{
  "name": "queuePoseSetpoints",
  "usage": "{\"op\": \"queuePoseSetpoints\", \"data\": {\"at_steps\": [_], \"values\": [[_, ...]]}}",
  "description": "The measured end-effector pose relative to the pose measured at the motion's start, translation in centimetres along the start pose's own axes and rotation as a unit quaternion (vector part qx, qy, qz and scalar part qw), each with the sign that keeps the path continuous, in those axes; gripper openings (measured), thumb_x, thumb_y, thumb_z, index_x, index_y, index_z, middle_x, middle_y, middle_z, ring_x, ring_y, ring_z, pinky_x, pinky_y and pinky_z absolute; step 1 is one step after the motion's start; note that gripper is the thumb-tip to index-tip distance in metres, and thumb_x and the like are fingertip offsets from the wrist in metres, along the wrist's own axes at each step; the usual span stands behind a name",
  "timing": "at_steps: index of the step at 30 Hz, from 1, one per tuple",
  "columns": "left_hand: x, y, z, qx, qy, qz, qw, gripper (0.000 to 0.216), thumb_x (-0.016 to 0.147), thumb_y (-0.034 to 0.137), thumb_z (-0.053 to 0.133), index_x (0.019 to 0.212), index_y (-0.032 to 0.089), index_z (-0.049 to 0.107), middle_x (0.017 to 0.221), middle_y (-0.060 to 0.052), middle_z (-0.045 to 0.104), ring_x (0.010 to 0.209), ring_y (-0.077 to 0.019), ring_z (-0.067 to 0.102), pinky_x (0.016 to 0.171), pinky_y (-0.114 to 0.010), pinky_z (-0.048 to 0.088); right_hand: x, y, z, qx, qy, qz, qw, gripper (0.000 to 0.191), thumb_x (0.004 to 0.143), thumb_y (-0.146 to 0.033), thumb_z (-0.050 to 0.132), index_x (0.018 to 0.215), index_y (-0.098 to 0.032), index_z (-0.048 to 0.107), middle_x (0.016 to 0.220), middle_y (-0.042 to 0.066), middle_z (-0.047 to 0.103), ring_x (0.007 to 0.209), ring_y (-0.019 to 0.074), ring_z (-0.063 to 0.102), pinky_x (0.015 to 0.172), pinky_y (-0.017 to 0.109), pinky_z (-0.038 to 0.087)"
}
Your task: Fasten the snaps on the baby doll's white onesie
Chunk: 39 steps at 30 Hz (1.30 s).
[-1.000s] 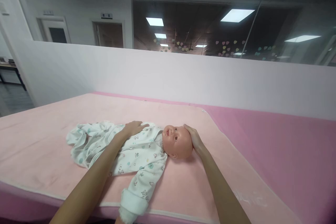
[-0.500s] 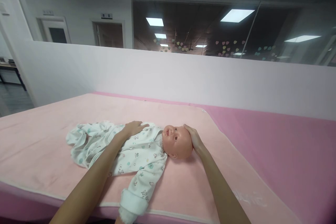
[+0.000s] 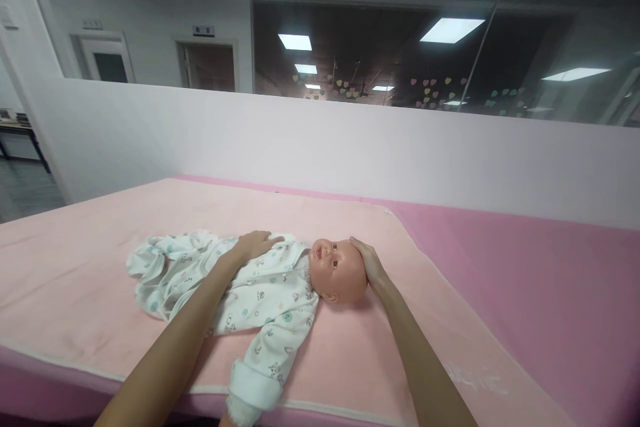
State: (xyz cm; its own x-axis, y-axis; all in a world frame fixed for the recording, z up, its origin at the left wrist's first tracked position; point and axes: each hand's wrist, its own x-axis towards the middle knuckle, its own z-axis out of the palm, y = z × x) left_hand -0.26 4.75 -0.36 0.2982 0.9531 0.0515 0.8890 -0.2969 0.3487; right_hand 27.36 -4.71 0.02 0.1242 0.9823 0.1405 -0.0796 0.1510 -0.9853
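Observation:
A baby doll [image 3: 339, 273] lies on its back, head to the right, on a peach-pink pad [image 3: 360, 360]. It wears white pajamas [image 3: 263, 300] printed with small animals and teal dots; one sleeve [image 3: 267, 370] hangs toward the pad's front edge, its cuff folded back. My left hand [image 3: 257, 244] rests flat on the doll's chest and belly, fingers stretched out. Against the crown of the doll's bald head lies my right hand [image 3: 369, 263], palm touching it and fingers extended over the top. Neither hand grasps anything. The doll's other arm is hidden.
Under the pad is a pink sheet [image 3: 540, 280], showing at the right and along the front. A low white wall [image 3: 350, 147] closes off the far side. Beyond it stand a dark window [image 3: 370, 53] with heart stickers and two doorways. A desk [image 3: 20, 140] is at far left.

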Motion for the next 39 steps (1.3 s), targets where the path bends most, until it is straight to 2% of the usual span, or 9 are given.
{"op": "queuePoseSetpoints", "data": {"at_steps": [4,8,16,30,39], "values": [[0.22,-0.21,0.13,0.001,0.003,0.001,1.000,0.078,0.067,0.075,0.024,0.106,0.016,0.059,0.117,-0.014,0.057,0.107,-0.0319,0.052,0.091,-0.038,0.036,0.06,-0.16,0.20,-0.003,0.025,-0.043,0.999,0.028,0.061,-0.043,0.063,0.076,-0.019,0.067,0.092,0.002,0.066,0.093,0.0194,0.055,0.083,0.028,0.039],[0.21,-0.22,0.13,0.004,0.003,-0.001,1.000,0.077,0.067,0.074,0.024,0.104,0.017,0.060,0.115,-0.013,0.059,0.104,-0.0312,0.054,0.088,-0.037,0.038,-0.02,-0.28,0.27,-0.007,0.041,-0.048,0.998,0.027,0.062,-0.041,0.063,0.078,-0.020,0.067,0.096,0.002,0.065,0.096,0.0194,0.053,0.084,0.028,0.038],[0.11,-0.16,0.15,0.002,0.010,-0.005,1.000,0.079,0.067,0.075,0.025,0.108,0.017,0.058,0.118,-0.013,0.057,0.108,-0.0313,0.052,0.091,-0.038,0.036,-0.11,0.01,-0.03,-0.001,0.003,0.012,1.000,0.035,0.064,-0.050,0.060,0.067,-0.016,0.061,0.072,0.003,0.065,0.073,0.0185,0.055,0.069,0.028,0.041],[0.14,-0.17,0.10,-0.005,0.004,-0.001,1.000,0.076,0.066,0.074,0.025,0.102,0.017,0.061,0.113,-0.014,0.060,0.103,-0.0317,0.054,0.087,-0.037,0.039,-0.08,-0.02,-0.08,0.003,0.002,0.009,1.000,0.033,0.063,-0.049,0.062,0.066,-0.016,0.060,0.072,0.002,0.065,0.072,0.0177,0.055,0.068,0.027,0.041],[0.18,-0.23,0.17,-0.001,0.008,-0.007,1.000,0.080,0.066,0.075,0.025,0.110,0.017,0.058,0.119,-0.014,0.056,0.109,-0.0317,0.051,0.093,-0.038,0.035,-0.12,-0.04,0.00,0.000,0.004,0.006,1.000,0.036,0.062,-0.051,0.061,0.067,-0.015,0.061,0.072,0.003,0.065,0.074,0.0189,0.056,0.068,0.028,0.041]]}}
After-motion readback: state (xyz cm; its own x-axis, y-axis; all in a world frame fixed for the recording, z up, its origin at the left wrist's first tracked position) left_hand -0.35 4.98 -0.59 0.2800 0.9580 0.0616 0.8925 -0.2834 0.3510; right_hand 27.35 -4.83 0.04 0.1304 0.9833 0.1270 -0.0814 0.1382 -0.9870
